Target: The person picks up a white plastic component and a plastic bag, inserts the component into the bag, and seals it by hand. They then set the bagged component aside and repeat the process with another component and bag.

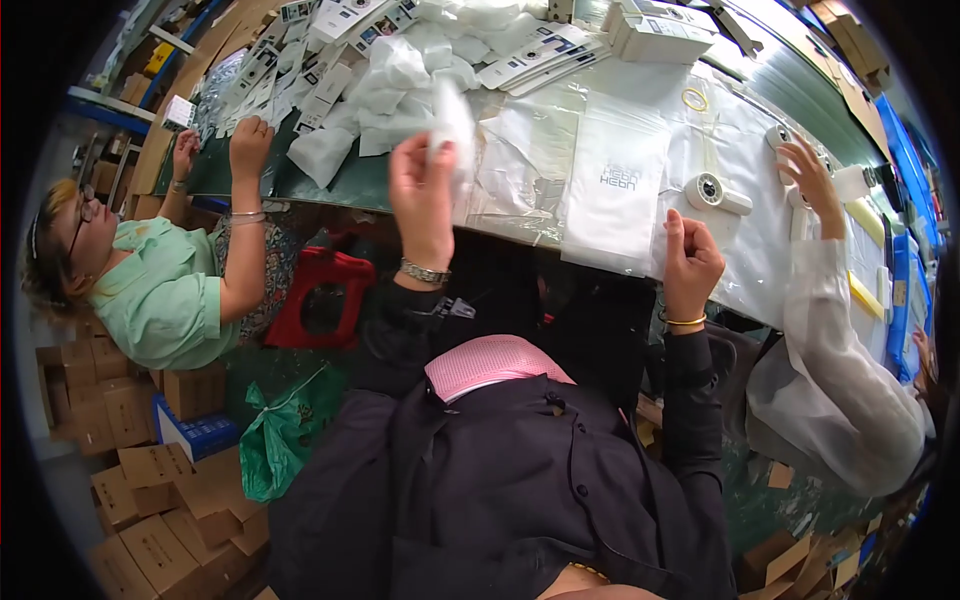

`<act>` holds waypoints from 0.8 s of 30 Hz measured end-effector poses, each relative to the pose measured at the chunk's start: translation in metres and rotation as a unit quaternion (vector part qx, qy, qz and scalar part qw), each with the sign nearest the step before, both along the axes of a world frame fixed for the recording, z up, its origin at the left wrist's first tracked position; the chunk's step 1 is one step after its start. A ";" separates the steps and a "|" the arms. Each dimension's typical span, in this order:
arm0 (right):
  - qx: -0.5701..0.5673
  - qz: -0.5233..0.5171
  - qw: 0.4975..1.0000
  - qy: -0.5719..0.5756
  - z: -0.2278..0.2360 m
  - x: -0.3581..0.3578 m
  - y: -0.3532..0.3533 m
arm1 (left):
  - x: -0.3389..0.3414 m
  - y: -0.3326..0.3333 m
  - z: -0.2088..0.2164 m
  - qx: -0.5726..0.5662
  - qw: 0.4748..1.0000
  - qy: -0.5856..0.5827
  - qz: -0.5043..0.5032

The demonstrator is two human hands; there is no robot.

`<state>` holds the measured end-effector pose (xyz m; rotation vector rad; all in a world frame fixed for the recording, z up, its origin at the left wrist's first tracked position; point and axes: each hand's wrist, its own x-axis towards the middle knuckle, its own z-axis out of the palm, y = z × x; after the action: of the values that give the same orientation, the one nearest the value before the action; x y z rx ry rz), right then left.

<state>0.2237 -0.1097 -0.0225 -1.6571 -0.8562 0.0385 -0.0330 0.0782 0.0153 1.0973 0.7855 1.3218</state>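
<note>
My left hand [422,200] is closed on a white plastic-wrapped packet [452,135], raised above the table edge and smeared by motion; what lies inside it does not show. My right hand [692,262] has its fingers curled together beside the near corner of a stack of printed clear plastic bags [610,215]; anything between its fingertips is too small to make out. Beyond that hand, a white cylinder with a dark ringed end [718,193] lies on the table. A heap of white wrapped packets [395,85] spreads beyond my left hand.
Flat printed boxes [540,58] and a white carton [660,35] lie at the back. Co-workers sit on both sides: a green-sleeved person [165,290] left, a white sleeve [825,350] right. A red stool [320,300], green bag [290,440] and cardboard boxes [150,550] stand below.
</note>
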 end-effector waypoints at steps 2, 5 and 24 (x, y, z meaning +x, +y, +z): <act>0.007 -0.002 1.000 -0.001 0.001 -0.001 0.000 | -0.023 0.018 -0.005 0.081 0.986 0.061 0.130; -0.004 -0.001 1.000 -0.013 0.004 -0.002 -0.002 | -0.040 0.033 -0.004 0.140 0.971 0.088 0.173; 0.017 -0.020 0.998 -0.056 0.006 -0.006 0.002 | 0.000 0.245 0.057 0.470 0.597 0.630 0.160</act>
<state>0.2175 -0.1074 -0.0162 -1.6554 -0.9037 -0.0968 -0.0334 0.3237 0.0720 3.0482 1.3438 1.0434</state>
